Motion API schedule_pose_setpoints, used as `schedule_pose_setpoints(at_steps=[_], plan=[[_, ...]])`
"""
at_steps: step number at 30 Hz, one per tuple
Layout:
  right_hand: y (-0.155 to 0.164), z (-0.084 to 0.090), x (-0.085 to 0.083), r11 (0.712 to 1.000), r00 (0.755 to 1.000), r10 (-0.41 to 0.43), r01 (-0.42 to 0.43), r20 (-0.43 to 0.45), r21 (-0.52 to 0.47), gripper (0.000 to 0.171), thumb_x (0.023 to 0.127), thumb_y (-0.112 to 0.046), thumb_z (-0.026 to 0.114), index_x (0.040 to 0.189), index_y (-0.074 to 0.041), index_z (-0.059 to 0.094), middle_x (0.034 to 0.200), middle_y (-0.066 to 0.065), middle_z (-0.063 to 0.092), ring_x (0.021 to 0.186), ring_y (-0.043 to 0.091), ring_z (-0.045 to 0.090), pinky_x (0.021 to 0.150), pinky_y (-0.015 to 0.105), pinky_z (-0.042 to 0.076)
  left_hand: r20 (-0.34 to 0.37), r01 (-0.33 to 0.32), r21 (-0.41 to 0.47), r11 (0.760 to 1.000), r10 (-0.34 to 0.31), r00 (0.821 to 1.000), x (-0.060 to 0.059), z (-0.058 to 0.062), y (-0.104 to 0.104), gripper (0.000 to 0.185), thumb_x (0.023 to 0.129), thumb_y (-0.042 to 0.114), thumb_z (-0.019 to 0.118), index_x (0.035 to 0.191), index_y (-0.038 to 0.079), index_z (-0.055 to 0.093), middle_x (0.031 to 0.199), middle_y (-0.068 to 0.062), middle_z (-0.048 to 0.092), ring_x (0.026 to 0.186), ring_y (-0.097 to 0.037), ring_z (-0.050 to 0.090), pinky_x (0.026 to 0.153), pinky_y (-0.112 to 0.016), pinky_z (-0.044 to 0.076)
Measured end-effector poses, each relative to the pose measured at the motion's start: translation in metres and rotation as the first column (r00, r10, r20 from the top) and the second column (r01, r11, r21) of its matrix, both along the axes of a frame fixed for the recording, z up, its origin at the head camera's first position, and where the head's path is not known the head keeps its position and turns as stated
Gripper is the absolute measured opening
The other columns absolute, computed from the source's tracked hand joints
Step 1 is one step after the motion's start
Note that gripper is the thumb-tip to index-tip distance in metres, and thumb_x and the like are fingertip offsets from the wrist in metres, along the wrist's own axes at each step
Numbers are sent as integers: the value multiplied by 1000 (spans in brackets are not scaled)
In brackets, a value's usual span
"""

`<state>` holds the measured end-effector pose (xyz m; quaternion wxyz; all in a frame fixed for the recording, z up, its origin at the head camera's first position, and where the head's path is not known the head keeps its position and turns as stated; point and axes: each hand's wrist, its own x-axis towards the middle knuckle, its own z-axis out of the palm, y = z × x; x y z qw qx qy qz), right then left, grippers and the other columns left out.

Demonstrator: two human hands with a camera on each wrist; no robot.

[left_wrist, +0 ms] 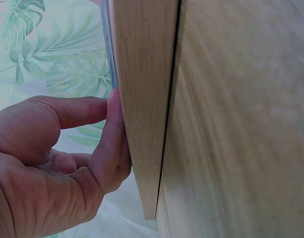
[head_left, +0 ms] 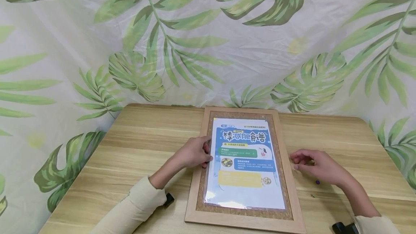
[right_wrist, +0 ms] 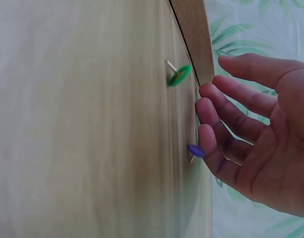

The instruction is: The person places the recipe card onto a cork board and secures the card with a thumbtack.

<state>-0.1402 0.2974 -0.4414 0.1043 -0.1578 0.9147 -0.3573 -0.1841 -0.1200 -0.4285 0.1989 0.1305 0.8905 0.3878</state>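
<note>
A wood-framed corkboard (head_left: 244, 219) lies flat on the table, with a printed poster (head_left: 243, 194) on its cork. My left hand (head_left: 193, 151) is at the poster's left edge; its thumb and index fingertip touch there, spaced apart along the edge. In the left wrist view, the fingers reach over the side of the wooden frame (left_wrist: 144, 99). Beside the frame's right side is my right hand (head_left: 320, 167), its fingers loosely bent with nothing seen between them. A purple thumbtack (right_wrist: 195, 150) is close to those fingertips, and a green thumbtack (right_wrist: 179, 76) lies nearby on the table.
The wooden table (head_left: 149, 133) extends on both sides of the board. Behind it hangs a leaf-patterned cloth (head_left: 195, 46). Small tacks show at the poster's upper corners, a yellow tack (head_left: 214, 119) at the left. Each wrist wears a black camera (head_left: 169, 200).
</note>
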Motion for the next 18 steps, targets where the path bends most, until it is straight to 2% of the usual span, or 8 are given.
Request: schedule_pose_setpoints(at_steps=[8,18], plan=[[9,3,6,999,999,31,-31,17,14,26,95,-22,68,116,-6,68,97,-2,67,85,5,60,71,24,53,-7,-1,-4,1000,1,1000,1,1,-1,69,85,0,74,146,-5,41,88,-10,59,59,-16,67,53,-29,57],[24,-4,17,998,998,62,-62,3,-3,22,94,-17,69,113,-7,69,99,0,69,83,2,60,67,23,54,-15,0,-3,1000,0,1000,0,-1,-1,72,85,0,74,148,-3,39,87,-10,59,59,-16,66,53,-29,56]])
